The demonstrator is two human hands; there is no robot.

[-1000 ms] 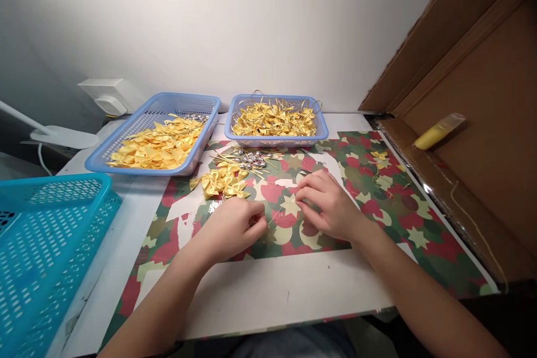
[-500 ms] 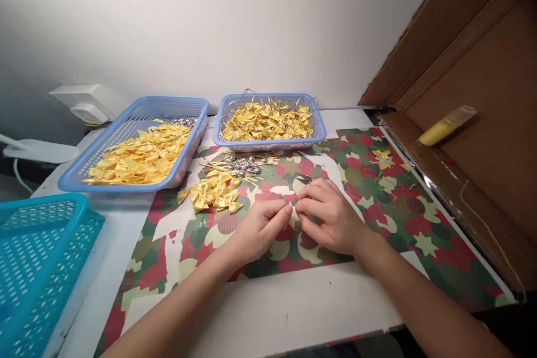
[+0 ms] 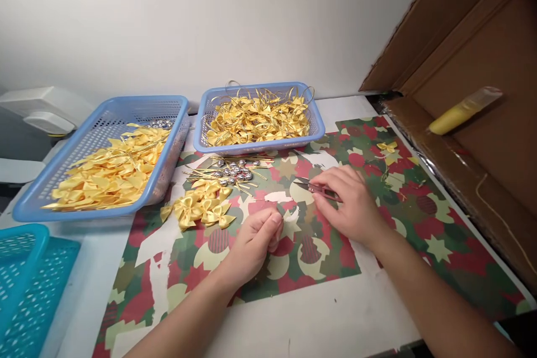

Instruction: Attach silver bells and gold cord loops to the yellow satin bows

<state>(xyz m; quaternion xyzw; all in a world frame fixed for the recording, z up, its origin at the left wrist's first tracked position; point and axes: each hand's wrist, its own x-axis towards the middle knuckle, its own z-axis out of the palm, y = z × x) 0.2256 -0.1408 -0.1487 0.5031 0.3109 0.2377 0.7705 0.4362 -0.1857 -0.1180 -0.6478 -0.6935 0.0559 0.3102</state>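
My left hand [image 3: 257,241] rests on the patterned paper mat [image 3: 390,224] with fingers curled in a pinch; what it holds is too small to make out. My right hand [image 3: 350,204] lies just right of it, fingers closed on small thread snips [image 3: 312,187] whose tips point left. A little heap of yellow ribbon bows [image 3: 201,208] lies left of my left hand. Behind it are silver bells and gold cords [image 3: 235,169].
A blue basket of flat yellow bows [image 3: 104,165] stands at the back left. A second blue basket [image 3: 259,117] holds bows with gold loops. A teal basket [image 3: 25,274] is at the near left. A cardboard box [image 3: 474,95] with a yellow tube [image 3: 459,112] stands on the right.
My hands have parted. The right hand moved back and right onto the snips and closed on them. The left hand stayed in its pinch. The view shifted right.
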